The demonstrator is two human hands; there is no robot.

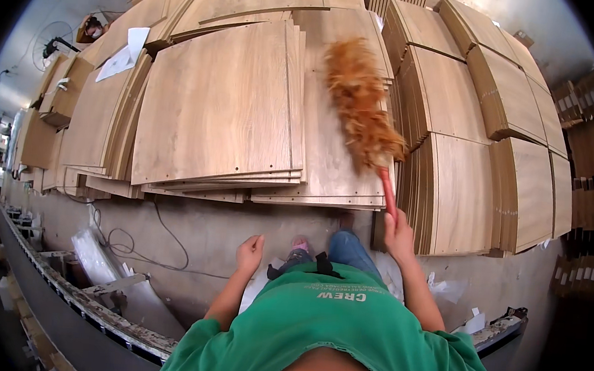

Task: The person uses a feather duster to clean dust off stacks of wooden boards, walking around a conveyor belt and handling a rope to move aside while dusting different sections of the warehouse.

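Observation:
My right hand [399,235] is wrapped round the red handle of a feather duster [359,100]. Its brown feathers lie over a wood-grain panel [316,117] in front of me and are a little blurred. To the left of that panel, a taller stack of loose, slightly fanned panels [216,102] shows small drilled holes near its front edge. My left hand [250,254] hangs apart from the stacks, its fingers curled in and no object showing in them.
More panel stacks [461,184] stand on the right. A white paper sheet [122,57] lies on a left stack. Black cable [158,262] loops over the floor. Behind me runs a conveyor rail [86,298], with plastic wrap [93,253] beside it. Another person [93,28] is at the far left.

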